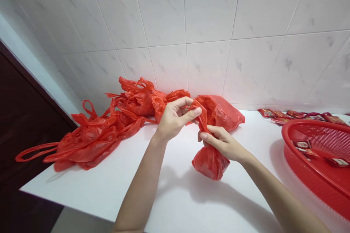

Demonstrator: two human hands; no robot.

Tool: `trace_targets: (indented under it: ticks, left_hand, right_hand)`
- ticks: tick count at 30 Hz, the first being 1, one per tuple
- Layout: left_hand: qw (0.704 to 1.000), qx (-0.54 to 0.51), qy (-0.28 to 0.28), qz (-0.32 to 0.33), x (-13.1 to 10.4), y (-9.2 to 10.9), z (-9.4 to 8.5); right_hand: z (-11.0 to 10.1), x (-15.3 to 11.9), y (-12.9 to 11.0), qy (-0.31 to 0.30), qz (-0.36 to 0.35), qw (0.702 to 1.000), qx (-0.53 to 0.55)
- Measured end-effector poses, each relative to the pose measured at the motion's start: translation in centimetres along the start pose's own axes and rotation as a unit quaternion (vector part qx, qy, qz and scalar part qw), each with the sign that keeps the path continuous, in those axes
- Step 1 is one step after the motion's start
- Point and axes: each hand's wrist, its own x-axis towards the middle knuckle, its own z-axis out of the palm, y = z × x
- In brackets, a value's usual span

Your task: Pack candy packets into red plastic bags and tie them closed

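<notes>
A red plastic bag (210, 162) hangs over the white table, its lower part bulging with contents I cannot make out. My left hand (179, 114) pinches the upper end of this bag between thumb and fingers. Lower down, my right hand (217, 140) is closed around the gathered neck, just above the bulge. Behind my hands another filled red bag (226, 113) rests against the tiled wall.
Crumpled red plastic bags (90, 138) with loop handles lie in a heap at the left. On the right stands a red mesh basket (303, 167) with a few small packets (302, 144) inside. More packets (279, 114) lie along the wall. The white table (131, 174) ends at the front left.
</notes>
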Motion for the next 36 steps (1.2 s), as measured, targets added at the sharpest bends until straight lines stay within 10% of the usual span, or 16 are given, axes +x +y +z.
trace_targets:
  ticks: [7, 13, 20, 25, 32, 36]
  left_hand:
    - [0.998, -0.010, -0.055, -0.002, -0.7, 0.9, 0.3]
    - [0.993, -0.028, 0.100, 0.050, -0.5, 1.2, -1.0]
    - [0.940, 0.071, 0.294, 0.157, -0.3, 4.7, -8.6]
    - [0.833, 0.229, 0.459, 0.207, 1.2, 8.1, -15.9]
    - [0.741, 0.483, 0.457, -0.096, -1.1, 4.9, -22.5]
    - [0.716, 0.561, 0.400, -0.118, -3.1, 3.5, -23.8]
  right_hand:
    - [-0.7, -0.2, -0.7, -0.056, 0.008, 0.998, -0.036]
    - [-4.6, -2.4, -3.1, -0.106, 0.029, 0.969, -0.222]
    - [-8.4, -6.7, -5.6, -0.021, 0.015, 0.941, -0.338]
    - [-8.1, -7.1, -6.3, -0.060, 0.125, 0.913, -0.385]
    - [-4.5, -5.5, -5.8, -0.164, 0.166, 0.881, -0.411]
    - [-0.7, -4.1, -4.9, -0.244, 0.182, 0.856, -0.419]
